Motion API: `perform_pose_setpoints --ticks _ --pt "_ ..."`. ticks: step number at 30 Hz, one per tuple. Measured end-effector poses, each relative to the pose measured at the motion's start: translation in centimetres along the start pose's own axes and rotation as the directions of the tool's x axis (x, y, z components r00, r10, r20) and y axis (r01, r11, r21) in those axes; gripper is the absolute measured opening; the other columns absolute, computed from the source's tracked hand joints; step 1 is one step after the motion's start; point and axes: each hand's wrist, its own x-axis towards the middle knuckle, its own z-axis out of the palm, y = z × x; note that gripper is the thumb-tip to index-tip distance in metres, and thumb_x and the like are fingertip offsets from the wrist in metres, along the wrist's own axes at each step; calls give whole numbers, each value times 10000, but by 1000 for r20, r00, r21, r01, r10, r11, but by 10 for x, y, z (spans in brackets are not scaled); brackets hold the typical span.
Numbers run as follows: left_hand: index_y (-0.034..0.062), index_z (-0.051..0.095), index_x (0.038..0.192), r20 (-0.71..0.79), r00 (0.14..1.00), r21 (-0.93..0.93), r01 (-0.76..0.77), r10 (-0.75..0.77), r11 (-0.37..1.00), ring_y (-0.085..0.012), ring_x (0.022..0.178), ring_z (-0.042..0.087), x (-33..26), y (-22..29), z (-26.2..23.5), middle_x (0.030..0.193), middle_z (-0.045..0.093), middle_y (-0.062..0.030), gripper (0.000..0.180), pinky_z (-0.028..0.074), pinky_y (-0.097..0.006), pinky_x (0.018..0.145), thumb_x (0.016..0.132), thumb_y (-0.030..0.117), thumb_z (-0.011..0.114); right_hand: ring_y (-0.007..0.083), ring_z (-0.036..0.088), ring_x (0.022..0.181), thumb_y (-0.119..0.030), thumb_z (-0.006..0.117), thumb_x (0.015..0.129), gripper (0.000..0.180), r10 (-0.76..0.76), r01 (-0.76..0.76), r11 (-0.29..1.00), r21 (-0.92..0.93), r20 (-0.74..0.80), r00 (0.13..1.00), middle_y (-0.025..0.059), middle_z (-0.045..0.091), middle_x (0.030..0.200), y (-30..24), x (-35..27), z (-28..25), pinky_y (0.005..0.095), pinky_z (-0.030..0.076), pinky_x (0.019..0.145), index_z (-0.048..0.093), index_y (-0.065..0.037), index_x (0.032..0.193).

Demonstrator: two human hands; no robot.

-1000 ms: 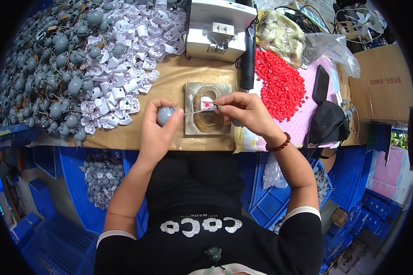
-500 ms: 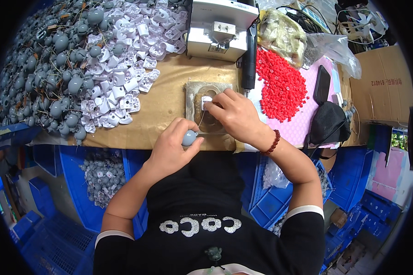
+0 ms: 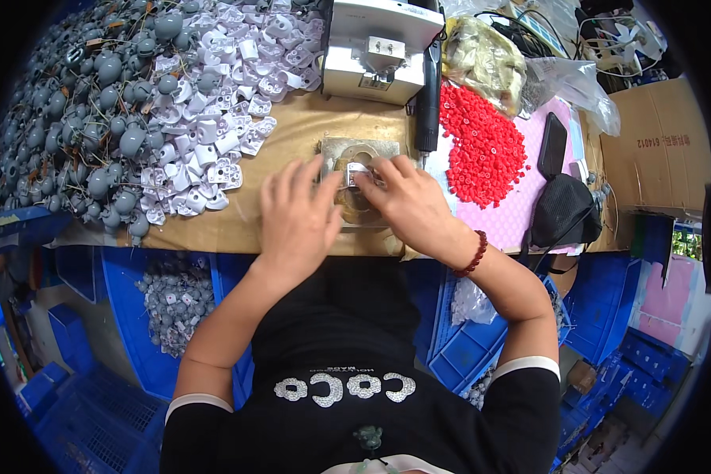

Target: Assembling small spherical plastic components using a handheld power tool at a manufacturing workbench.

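My right hand (image 3: 409, 204) is at a square metal fixture (image 3: 381, 148), thumb and fingers closed on a small white plastic part (image 3: 354, 171) over its round, worn recess. Left of the fixture, my left hand (image 3: 296, 217) is spread and somewhat smeared by motion. Its fingers point away from me, and nothing shows between them. The grey ball from before is out of sight. A black electric screwdriver (image 3: 428, 103) hangs upright just beyond my right hand, its tip low beside the fixture.
Grey balls with wires (image 3: 95, 118) heap up at far left, beside a pile of white plastic shells (image 3: 213, 134). Behind the fixture stands a metal machine (image 3: 379, 59). Red caps (image 3: 486, 146), a phone (image 3: 554, 144) and a black pouch (image 3: 565, 212) lie to the right. Blue bins (image 3: 126, 316) stand below the table.
My left hand has let go of the grey ball, opened its fingers and moved slightly up. My right hand stays at the white part, shifted a little.
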Motion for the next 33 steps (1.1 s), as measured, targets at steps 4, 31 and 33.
perform_pose_setpoints --ticks 4,31,33 --pt "114 566 1356 86 993 14 -76 74 997 -335 1347 411 -8 6 36 1394 494 -144 619 290 -616 1093 804 294 782 267 639 965 -119 711 804 349 120 -170 924 343 163 979 103 649 1037 26 -14 -10 370 545 785 708 -97 1152" --pt "79 700 1032 -46 980 -143 -196 191 970 -303 1324 496 9 -16 40 1173 612 -123 267 325 -606 1080 839 252 764 114 617 670 -217 863 803 384 555 -463 349 815 218 803 37 672 752 32 21 28 271 513 618 673 52 1000" --pt "73 696 1005 -61 979 -153 -199 192 968 -306 1309 509 9 -16 41 1156 617 -127 231 338 -598 1074 837 219 759 187 650 644 -243 857 793 386 527 -454 530 716 142 838 102 676 735 26 20 27 311 527 610 678 49 972"
